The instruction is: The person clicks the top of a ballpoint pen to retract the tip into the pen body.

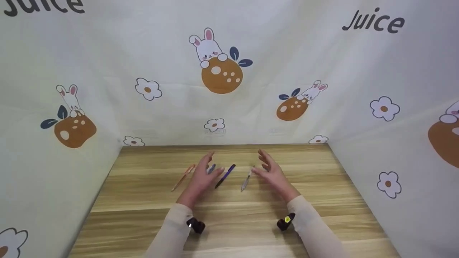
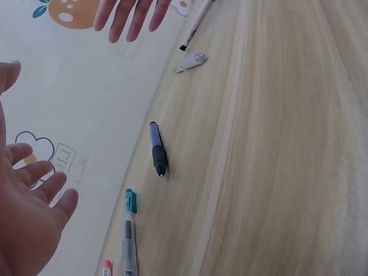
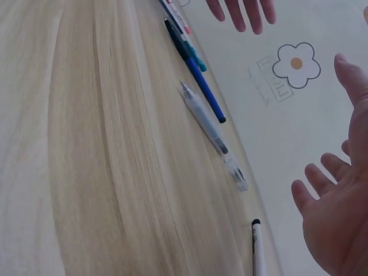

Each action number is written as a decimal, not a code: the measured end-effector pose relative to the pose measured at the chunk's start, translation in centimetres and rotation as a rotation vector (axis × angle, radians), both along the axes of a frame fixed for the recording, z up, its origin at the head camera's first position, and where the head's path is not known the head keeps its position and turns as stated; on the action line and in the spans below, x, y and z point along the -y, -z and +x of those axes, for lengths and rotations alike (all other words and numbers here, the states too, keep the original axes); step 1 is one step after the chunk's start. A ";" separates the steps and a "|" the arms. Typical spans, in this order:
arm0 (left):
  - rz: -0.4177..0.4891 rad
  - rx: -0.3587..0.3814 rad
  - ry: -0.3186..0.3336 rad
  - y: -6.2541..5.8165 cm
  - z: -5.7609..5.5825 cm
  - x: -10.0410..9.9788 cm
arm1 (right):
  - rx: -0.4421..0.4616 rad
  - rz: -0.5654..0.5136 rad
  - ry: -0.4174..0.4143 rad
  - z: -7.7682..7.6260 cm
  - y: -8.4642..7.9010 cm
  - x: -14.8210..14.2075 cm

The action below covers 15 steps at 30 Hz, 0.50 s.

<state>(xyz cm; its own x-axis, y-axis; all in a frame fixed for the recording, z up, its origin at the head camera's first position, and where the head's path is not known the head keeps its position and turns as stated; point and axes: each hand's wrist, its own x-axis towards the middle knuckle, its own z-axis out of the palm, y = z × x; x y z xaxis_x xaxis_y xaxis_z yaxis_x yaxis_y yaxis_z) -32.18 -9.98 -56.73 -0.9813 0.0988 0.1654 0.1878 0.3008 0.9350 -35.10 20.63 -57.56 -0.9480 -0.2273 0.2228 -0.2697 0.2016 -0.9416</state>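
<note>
My left hand (image 1: 200,177) hovers over the table with its fingers spread and nothing in it. Facing it, my right hand (image 1: 274,175) is likewise empty, fingers extended. Between them lie a blue pen with a dark grip (image 1: 225,176) and a clear-and-white pen (image 1: 246,180), which the right thumb overlaps in the head view. An orange pen (image 1: 183,177) lies left of the left hand. A clear pen with a teal clip (image 2: 130,230) is partly hidden behind that hand in the head view. A white pen with a black end (image 3: 257,247) lies nearest the right hand.
The pens lie apart in a loose row on a wood-grain table (image 1: 229,222). A pale printed sheet with rabbits, oranges and flowers (image 1: 172,118) stands along the table's back edge and both sides. Small black cameras (image 1: 196,225) sit at the wrists.
</note>
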 end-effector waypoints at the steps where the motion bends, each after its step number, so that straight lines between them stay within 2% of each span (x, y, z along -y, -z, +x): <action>1: 0.013 0.010 0.005 0.0 -0.1 0.0 | 0.001 -0.006 -0.003 0.0 0.0 0.0; 8: 0.053 0.059 0.023 0.0 -0.2 0.2 | 0.024 -0.031 -0.017 -0.3 0.4 -0.2; 15: 0.059 0.038 0.041 0.1 -0.3 0.5 | 0.037 -0.035 -0.019 -0.4 0.4 0.0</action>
<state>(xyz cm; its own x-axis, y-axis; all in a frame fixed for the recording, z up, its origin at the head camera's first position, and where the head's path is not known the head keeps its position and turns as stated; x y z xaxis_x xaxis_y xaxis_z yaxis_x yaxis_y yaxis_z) -32.44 -10.48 -56.79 -0.9823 0.1300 0.1351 0.1632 0.2377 0.9575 -35.52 20.65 -57.98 -0.9512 -0.2384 0.1957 -0.2380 0.1637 -0.9574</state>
